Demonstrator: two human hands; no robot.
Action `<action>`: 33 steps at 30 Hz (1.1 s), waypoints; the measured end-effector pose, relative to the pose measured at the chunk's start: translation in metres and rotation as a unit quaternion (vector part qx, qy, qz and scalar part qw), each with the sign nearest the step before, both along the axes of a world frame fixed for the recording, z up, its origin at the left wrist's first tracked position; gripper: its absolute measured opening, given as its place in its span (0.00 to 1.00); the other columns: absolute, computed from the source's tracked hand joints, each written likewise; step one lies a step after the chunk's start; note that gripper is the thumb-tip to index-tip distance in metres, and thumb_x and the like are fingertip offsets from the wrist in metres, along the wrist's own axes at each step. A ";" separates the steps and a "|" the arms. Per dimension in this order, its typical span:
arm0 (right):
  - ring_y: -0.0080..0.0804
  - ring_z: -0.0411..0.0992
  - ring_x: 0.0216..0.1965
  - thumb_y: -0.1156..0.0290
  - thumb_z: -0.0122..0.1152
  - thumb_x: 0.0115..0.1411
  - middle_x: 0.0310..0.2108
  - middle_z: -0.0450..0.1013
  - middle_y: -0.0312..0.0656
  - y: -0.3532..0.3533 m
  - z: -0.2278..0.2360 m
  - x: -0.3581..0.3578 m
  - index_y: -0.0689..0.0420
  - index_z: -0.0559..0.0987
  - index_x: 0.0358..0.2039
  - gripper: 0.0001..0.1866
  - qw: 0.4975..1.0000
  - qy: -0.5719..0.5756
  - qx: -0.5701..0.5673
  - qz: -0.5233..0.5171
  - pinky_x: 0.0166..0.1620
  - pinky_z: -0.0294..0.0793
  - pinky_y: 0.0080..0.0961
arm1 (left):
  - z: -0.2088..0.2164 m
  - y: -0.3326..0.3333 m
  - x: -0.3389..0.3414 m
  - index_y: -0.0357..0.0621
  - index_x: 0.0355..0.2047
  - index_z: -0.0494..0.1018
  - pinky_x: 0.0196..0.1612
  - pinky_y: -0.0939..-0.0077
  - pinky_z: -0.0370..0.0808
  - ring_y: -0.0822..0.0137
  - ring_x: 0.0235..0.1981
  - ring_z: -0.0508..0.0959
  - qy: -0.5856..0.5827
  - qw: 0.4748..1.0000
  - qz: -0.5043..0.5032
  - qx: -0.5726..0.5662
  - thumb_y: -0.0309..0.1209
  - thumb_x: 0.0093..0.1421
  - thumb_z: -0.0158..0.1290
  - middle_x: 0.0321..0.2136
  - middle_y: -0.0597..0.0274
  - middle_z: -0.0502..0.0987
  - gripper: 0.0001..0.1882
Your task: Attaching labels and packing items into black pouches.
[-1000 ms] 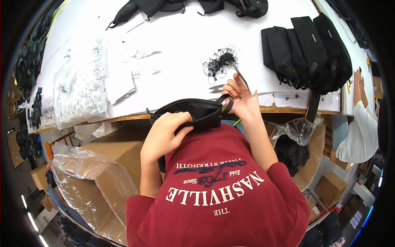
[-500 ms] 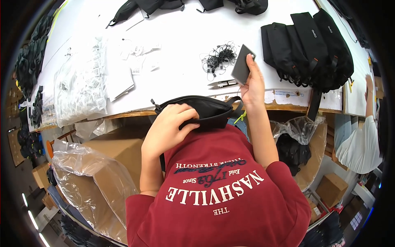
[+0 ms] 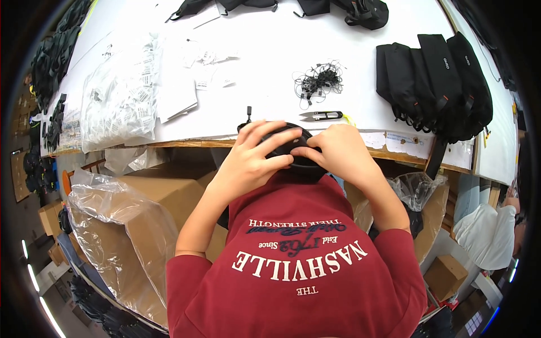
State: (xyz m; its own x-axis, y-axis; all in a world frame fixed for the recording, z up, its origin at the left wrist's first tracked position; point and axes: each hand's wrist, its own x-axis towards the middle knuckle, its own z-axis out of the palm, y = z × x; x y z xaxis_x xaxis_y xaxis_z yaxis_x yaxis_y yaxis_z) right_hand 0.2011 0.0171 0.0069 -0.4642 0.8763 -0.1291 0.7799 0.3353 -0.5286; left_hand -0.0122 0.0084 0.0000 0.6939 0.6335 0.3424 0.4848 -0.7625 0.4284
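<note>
A small black zip bag rests against my front at the table's near edge, its mouth facing up and a zip pull standing at the left end. My left hand lies over the left side of the mouth, fingers fanned across it and holding the bag. On the right, my right hand has its fingers curled at the rim, with the thumb reaching into the mouth. What lies inside is hidden by my hands. Just beyond the bag are black-handled thread snips and a tangle of black strings.
Several black bags lie together at the right of the white table, and more black bags at its far edge. Left are a clear plastic bag of white packets and white sheets. A cardboard box stands below; another person is at right.
The flat grey rectangular piece that my right hand held above the table is out of sight. That hand has come down to the bag's mouth. My left hand has shifted slightly right.
</note>
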 end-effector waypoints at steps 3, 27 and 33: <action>0.40 0.72 0.19 0.51 0.65 0.48 0.14 0.71 0.44 0.004 0.007 0.001 0.56 0.82 0.22 0.19 0.998 0.004 -0.049 0.038 0.27 0.69 0.30 | -0.010 0.003 -0.006 0.51 0.27 0.75 0.57 0.60 0.61 0.67 0.43 0.72 0.030 0.999 0.031 -0.032 0.31 0.45 0.60 0.37 0.67 0.74 0.08; 0.34 0.67 0.17 0.65 0.67 0.45 0.12 0.69 0.37 0.007 0.013 0.013 0.51 0.83 0.26 0.07 0.983 0.031 0.162 0.082 0.26 0.63 0.29 | 0.016 0.051 -0.009 0.43 0.46 0.73 0.61 0.64 0.54 0.59 0.55 0.65 0.036 0.992 0.119 0.018 0.38 0.51 0.60 0.48 0.62 0.73 0.23; 0.30 0.65 0.15 0.67 0.69 0.43 0.12 0.69 0.34 0.009 0.027 0.002 0.52 0.83 0.28 0.09 0.967 0.141 0.200 0.071 0.24 0.60 0.25 | -0.025 0.050 -0.022 0.40 0.56 0.63 0.57 0.70 0.61 0.62 0.53 0.66 -0.487 0.772 0.113 -0.392 0.43 0.45 0.66 0.53 0.53 0.66 0.41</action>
